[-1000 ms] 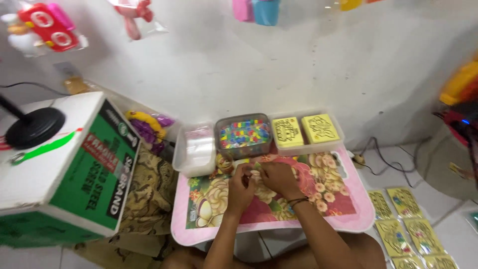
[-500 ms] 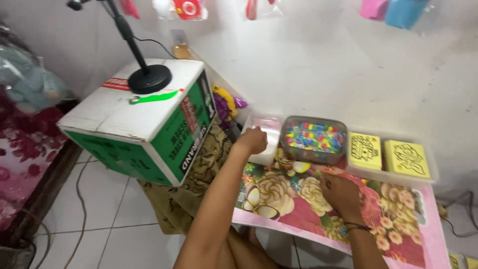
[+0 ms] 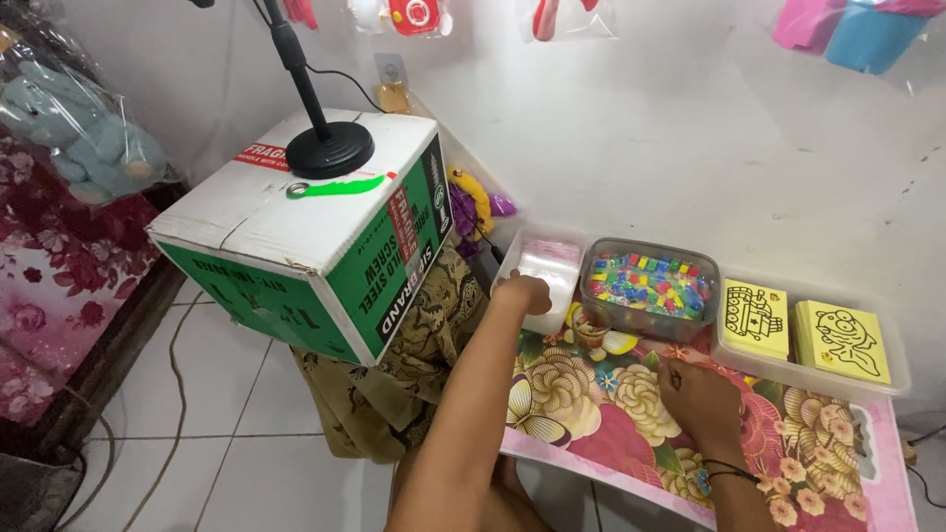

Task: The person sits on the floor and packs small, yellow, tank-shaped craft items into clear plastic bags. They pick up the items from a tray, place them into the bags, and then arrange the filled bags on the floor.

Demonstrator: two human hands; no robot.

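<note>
Plastic bags, small and clear, are lying stacked in a shallow white rectangular tray (image 3: 540, 268) at the far left edge of the low table, the tray's long axis running away from the person toward the white wall. The left hand (image 3: 523, 292) is reaching into the near end of this tray with fingers curled down onto the glossy stack; whether anything is actually being pinched cannot be told. The right hand (image 3: 702, 402) is resting well apart from it on the pink floral vinyl tabletop (image 3: 591, 394), fingers bent loosely under, palm down, gripping nothing visible.

Just right of the tray a clear rectangular plastic tub of small multicoloured blocks (image 3: 649, 286) is sitting, with a small clear cup (image 3: 590, 329) standing before it, near the left hand. Farther right, a long clear tray (image 3: 818, 369) is holding two stacks of yellow square cards with black line drawings (image 3: 755, 314). Left of the table, a green and white cardboard box (image 3: 305, 236) is standing on a patterned brown cloth (image 3: 414, 365), crowding the tray's left side and carrying a black round stand base (image 3: 329, 150) with its pole.
</note>
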